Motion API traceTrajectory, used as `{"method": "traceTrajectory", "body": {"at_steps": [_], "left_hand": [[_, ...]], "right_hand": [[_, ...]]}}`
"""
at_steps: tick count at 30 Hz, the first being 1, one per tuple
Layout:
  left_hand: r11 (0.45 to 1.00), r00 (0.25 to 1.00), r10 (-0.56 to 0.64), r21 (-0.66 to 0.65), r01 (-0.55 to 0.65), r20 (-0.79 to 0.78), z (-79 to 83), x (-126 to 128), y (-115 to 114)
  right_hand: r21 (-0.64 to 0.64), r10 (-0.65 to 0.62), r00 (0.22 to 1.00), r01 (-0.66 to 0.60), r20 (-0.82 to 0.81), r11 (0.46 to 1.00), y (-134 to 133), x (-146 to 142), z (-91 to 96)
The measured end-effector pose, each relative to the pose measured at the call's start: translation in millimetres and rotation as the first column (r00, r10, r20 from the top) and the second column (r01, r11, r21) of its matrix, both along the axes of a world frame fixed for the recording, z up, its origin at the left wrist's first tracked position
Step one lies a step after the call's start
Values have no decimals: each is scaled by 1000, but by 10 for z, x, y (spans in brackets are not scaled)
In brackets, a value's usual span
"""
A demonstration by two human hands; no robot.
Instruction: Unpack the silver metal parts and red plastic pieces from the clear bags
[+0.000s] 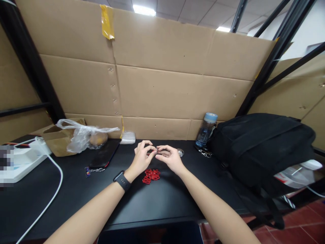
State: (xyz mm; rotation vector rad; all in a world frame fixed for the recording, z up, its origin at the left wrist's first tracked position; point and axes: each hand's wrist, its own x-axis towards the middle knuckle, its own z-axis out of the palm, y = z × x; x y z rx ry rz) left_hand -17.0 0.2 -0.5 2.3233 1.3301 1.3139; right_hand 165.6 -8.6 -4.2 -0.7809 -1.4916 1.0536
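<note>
We pinch a small metal piece [156,151] between left hand [142,156] and right hand [170,158] fingers, just behind the red pieces pile [151,176] on the table [162,203]; most of the pile looks untouched.

small silvery piece [156,151]: too tiny to identify, held up | red pieces [151,176]: loose heap, flat, just beneath it

The black tabletop [157,203] is carrying a small heap of red pieces [151,176], with a black backpack [261,145], water bottle [206,130], dark tablet [104,154], paper bag [57,140] and white power strip [22,161] lying around it.
</note>
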Motion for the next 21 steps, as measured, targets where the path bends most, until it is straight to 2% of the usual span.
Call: {"method": "traceTrajectory", "body": {"at_steps": [5, 8, 12, 18, 21], "left_hand": [[999, 1000, -11, 31, 11, -4, 8, 9, -7], [999, 1000, 19, 41, -19, -2, 17, -4, -3], [999, 999, 14, 36, -13, -29, 19, 1, -11], [1000, 1000, -10, 12, 9, 19, 54, 24, -56], [998, 995, -61, 5, 62, -82, 36, 9, -56]], "right_hand": [[-25, 31, 999, -31, -25, 999, 49, 30, -32], [32, 33, 998, -35, 48, 999, 91, 70, -49], [134, -38, 979, 11, 198, 991, 128, 115, -75], [157, -134, 936, 86, 326, 984, 117, 146, -26], [224, -185, 892, 97, 413, 970, 113, 172, -3]]}}
